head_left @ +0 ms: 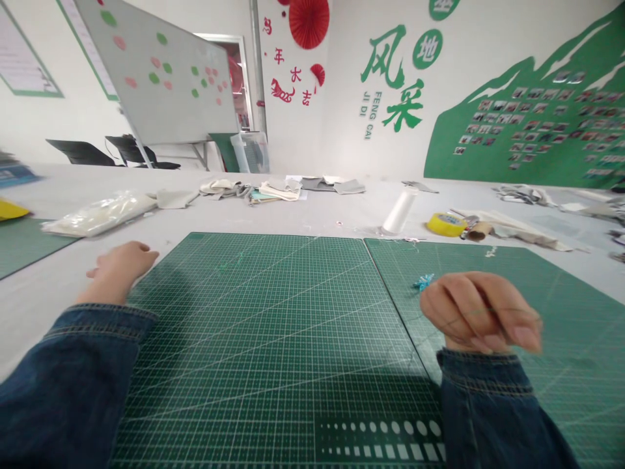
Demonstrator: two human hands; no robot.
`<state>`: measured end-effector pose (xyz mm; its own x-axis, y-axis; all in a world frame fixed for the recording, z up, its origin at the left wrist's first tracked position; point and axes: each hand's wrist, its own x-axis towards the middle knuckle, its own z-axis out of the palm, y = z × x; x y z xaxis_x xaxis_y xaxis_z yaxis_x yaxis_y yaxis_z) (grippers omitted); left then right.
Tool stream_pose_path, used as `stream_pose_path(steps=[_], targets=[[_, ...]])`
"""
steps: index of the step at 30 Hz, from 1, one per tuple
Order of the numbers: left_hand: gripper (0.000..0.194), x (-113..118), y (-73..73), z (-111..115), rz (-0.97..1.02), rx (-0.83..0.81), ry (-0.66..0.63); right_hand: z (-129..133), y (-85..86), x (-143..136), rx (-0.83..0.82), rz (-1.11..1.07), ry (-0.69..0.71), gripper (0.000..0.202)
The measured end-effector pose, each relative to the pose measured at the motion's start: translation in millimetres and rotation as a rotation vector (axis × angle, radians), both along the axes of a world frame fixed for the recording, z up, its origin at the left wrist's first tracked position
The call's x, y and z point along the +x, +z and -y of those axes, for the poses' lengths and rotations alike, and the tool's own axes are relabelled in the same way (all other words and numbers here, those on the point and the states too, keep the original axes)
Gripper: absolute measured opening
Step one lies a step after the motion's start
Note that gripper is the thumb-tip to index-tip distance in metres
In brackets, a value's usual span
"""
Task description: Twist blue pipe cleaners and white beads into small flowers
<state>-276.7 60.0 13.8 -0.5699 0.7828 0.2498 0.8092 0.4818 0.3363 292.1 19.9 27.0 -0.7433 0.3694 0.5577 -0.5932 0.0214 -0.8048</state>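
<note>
My left hand [121,266] is above the left edge of a green gridded cutting mat [273,312]. Its fingers curl inward, and whatever they may hold is hidden. Over a second green mat [551,280] on the right, my right hand [481,311] is closed with its fingertips pressed together. A thin dark line, like a thread, runs across those fingers; its ends cannot be made out. Just behind the right hand lies a small tuft of blue threads [424,282]. Both hands are raised and wide apart.
A white cylindrical roll [399,212] stands tilted behind the mats, near yellow tape [446,224]. Fabric scraps [280,189] lie at the back of the white table [322,221]. To the left is a clear plastic bag [100,213]. A whiteboard [170,78] stands beyond.
</note>
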Motion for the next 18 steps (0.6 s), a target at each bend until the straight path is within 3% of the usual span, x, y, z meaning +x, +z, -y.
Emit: stream_pose_path(steps=[3,5,8,11,14,18], targets=[[0.041,14,-0.8,-3,-0.097,-0.072,0.027,2,0.2,-5,-0.038,-0.239,-0.018,0.029],[0.044,31,0.5,-8,-0.136,-0.102,-0.132,5,0.3,-10,-0.055,-0.283,-0.016,0.035],[0.033,60,-1.6,-18,-0.132,-0.192,-0.488,7,1.2,-15,-0.057,-0.277,-0.001,0.038],[0.029,76,-10.0,-25,-0.118,-0.264,-0.695,9,2.2,-15,-0.041,-0.271,-0.008,0.033],[0.023,77,-17.9,-26,-0.108,-0.286,-0.763,9,2.4,-14,-0.033,-0.274,-0.051,0.025],[0.011,80,-22.6,-27,-0.097,-0.260,-0.756,7,3.6,-16,0.012,-0.223,-0.080,0.021]])
